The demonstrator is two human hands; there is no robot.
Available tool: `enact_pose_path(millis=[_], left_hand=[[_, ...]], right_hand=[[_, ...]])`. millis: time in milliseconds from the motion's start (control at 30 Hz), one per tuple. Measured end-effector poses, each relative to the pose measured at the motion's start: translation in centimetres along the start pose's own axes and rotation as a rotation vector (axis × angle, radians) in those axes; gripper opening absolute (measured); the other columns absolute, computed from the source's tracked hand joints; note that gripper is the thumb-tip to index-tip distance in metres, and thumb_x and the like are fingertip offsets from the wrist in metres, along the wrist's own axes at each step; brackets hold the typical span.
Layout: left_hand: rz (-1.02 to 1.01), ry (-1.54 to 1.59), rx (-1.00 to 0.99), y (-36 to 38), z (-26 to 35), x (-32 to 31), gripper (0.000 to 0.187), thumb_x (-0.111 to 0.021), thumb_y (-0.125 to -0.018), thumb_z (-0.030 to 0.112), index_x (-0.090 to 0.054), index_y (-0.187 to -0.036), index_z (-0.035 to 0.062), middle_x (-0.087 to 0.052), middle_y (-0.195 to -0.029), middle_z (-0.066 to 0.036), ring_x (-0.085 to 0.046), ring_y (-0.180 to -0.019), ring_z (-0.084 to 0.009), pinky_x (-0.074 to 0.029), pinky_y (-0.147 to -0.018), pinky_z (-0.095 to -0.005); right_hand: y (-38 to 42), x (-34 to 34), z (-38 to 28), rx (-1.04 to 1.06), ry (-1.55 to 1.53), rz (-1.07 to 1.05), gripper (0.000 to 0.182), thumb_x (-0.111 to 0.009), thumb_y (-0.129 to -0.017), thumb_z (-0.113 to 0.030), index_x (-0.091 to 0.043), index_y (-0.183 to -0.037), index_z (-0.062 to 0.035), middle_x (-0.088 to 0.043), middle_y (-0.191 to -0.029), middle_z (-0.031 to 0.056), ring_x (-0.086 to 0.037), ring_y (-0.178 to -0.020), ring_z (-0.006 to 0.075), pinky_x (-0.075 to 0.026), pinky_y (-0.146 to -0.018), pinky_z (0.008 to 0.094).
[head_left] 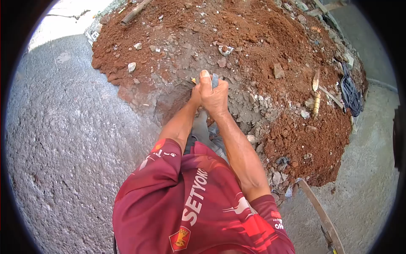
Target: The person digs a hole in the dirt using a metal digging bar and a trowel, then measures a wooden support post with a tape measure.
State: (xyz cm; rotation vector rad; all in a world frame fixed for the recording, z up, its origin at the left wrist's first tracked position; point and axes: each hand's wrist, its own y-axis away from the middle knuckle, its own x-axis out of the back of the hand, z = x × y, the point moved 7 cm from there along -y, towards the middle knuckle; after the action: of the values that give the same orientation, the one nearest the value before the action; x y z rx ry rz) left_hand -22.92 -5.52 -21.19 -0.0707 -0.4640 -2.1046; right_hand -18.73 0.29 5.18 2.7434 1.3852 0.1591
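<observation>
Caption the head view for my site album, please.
Both hands clasped on a grey tool handle over a reddish-brown soil pile beside rough concrete ground.

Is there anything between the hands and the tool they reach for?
No. Both hands are already closed on the tool handle, touching it directly, above the grey patch of the soil pile. Nothing visible lies between.

Your 2 hands – right hand [215, 95] over left hand [196, 94] – grip a tool handle [214, 80] before you, at the near edge of the soil heap [253, 46]. Right of it lie a cloth [351, 95] and a wooden plank [321, 216]; pavement [63, 148] spreads left.
</observation>
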Motion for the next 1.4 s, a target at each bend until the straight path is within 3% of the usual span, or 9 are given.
enact_pose_path(millis=[233, 400, 567, 600, 633, 700, 733, 1133, 1400], left_hand=[[0.043, -0.205, -0.093, -0.2, 2.4, -0.4, 0.039, -0.068, -0.077, 0.023, -0.06, -0.109, 0.0035, -0.058, -0.112, -0.02, -0.054, -0.109, -0.0369, -0.043, -0.093, -0.0412], [0.052, -0.056, -0.018, 4.1, 9.8, 0.4, 0.078, -0.069, -0.081, 0.029, -0.028, -0.14, -0.0017, -0.037, -0.138, -0.027, -0.04, -0.127, -0.0388, -0.034, -0.105, -0.0412], [0.008, -0.271, -0.001, 5.9, 7.9, 1.4, 0.092, -0.074, -0.077, 0.028, -0.018, -0.144, -0.0003, -0.029, -0.144, -0.025, -0.047, -0.122, -0.0364, -0.04, -0.102, -0.0408], [0.21, -0.202, -0.204, 6.3, 7.7, 1.0, 0.055, -0.07, -0.08, 0.029, -0.05, -0.122, -0.0014, -0.051, -0.121, -0.027, -0.05, -0.116, -0.0378, -0.041, -0.097, -0.0432], [0.201, -0.188, -0.188, 6.3, 6.6, 0.9, 0.055, -0.07, -0.08, 0.029, -0.05, -0.122, -0.0014, -0.051, -0.121, -0.027, -0.05, -0.116, -0.0378, -0.041, -0.097, -0.0432], [-0.242, -0.259, -0.505, 7.0, 6.7, -1.9, 0.031, -0.07, -0.08, 0.027, -0.058, -0.067, 0.0014, -0.059, -0.071, -0.016, -0.06, -0.07, -0.0308, -0.047, -0.065, -0.0409], [-0.097, -0.062, -0.578, 8.5, 9.7, -1.0, 0.054, -0.069, -0.081, 0.029, -0.038, -0.043, 0.0064, -0.039, -0.044, -0.011, -0.047, -0.048, -0.0322, -0.037, -0.051, -0.0428], [-0.629, 0.013, -0.891, 21.0, 27.6, -8.0, 0.054, -0.065, -0.083, 0.043, -0.043, -0.046, 0.01, -0.046, -0.043, -0.01, -0.05, -0.04, -0.0313, -0.04, -0.042, -0.043], [-0.778, -0.29, -1.144, 18.8, 15.9, -10.1, 0.041, -0.062, -0.085, 0.04, -0.053, -0.056, 0.0129, -0.05, -0.051, -0.003, -0.055, -0.054, -0.0242, -0.04, -0.056, -0.0358]], right_hand=[[-4.6, 0.9, 0.3, -0.048, -0.005, 0.071, 0.047, -0.059, -0.089, -0.032, -0.051, -0.053, -0.0032, -0.046, -0.048, 0.0004, -0.041, -0.044, 0.0083, -0.033, -0.041, 0.0305], [-13.2, 3.7, -1.0, -0.269, -0.217, 0.134, 0.048, -0.054, -0.091, -0.039, -0.04, -0.054, -0.013, -0.036, -0.045, -0.0002, -0.039, -0.041, 0.0131, -0.034, -0.043, 0.0312], [-3.7, 3.7, 0.2, -0.218, -0.272, 0.118, 0.049, -0.054, -0.093, -0.034, -0.038, -0.052, -0.0119, -0.037, -0.045, 0.0008, -0.036, -0.039, 0.0126, -0.029, -0.04, 0.0289], [-0.5, 3.0, 0.2, -0.197, -0.216, 0.054, 0.05, -0.051, -0.095, -0.033, -0.037, -0.052, -0.0115, -0.036, -0.045, 0.0011, -0.035, -0.04, 0.0134, -0.029, -0.042, 0.0296], [2.3, 2.7, 0.0, -0.174, -0.163, -0.009, 0.05, -0.049, -0.096, -0.033, -0.036, -0.052, -0.0111, -0.035, -0.045, 0.0013, -0.034, -0.041, 0.0143, -0.029, -0.045, 0.0304], [6.1, 3.5, -0.9, -0.122, -0.158, -0.07, 0.05, -0.046, -0.097, -0.03, -0.037, -0.052, -0.0098, -0.036, -0.045, 0.0019, -0.035, -0.041, 0.0139, -0.031, -0.047, 0.0314], [7.1, 4.6, -2.2, -0.069, -0.206, -0.079, 0.05, -0.048, -0.097, -0.03, -0.038, -0.053, -0.0088, -0.037, -0.046, 0.0017, -0.035, -0.041, 0.0135, -0.031, -0.046, 0.0311], [18.4, 18.1, -19.7, 0.214, -0.399, 0.235, 0.047, -0.045, -0.096, -0.047, -0.037, -0.061, -0.0147, -0.04, -0.046, -0.0007, -0.037, -0.038, 0.0119, -0.043, -0.056, 0.0346], [22.3, 15.0, -5.1, 0.243, -0.412, 0.263, 0.032, -0.057, -0.086, -0.026, -0.045, -0.063, -0.0095, -0.053, -0.064, 0.0032, -0.051, -0.062, 0.0174, -0.045, -0.076, 0.0411]])
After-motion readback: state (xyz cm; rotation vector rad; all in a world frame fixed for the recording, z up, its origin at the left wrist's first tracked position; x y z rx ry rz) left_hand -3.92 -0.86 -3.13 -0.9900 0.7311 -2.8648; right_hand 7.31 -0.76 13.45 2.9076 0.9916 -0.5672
